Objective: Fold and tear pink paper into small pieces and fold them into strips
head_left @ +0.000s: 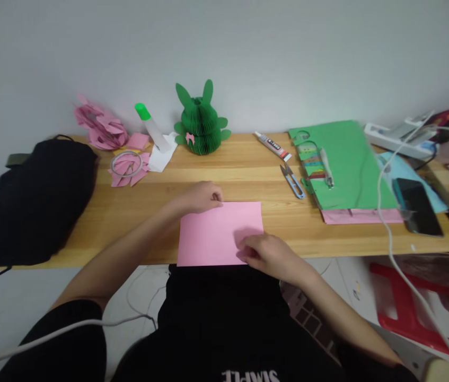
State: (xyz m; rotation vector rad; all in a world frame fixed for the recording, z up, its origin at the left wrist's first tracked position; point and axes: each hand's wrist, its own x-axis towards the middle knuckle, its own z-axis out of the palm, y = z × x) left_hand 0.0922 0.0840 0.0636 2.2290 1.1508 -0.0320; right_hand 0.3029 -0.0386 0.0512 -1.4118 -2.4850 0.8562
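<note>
A pink sheet of paper (218,231) lies flat at the front edge of the wooden table, right before me. My left hand (204,197) rests over its far left edge, fingers curled in with the paper's edge at them. Over the near right corner bends my right hand (266,253), thumb and fingers drawn together at the sheet; its fingertips are partly hidden. Behind the paper stands a green honeycomb paper figure (202,127) with ears and a small pink bow.
Left are a black bag (37,196), pink paper pieces (100,124), a tape roll (126,164) and a green-capped glue bottle (152,127). Right are a glue tube (272,146), thread snips (292,181), green sheets (351,164), a phone (418,206) and a white cable (383,212).
</note>
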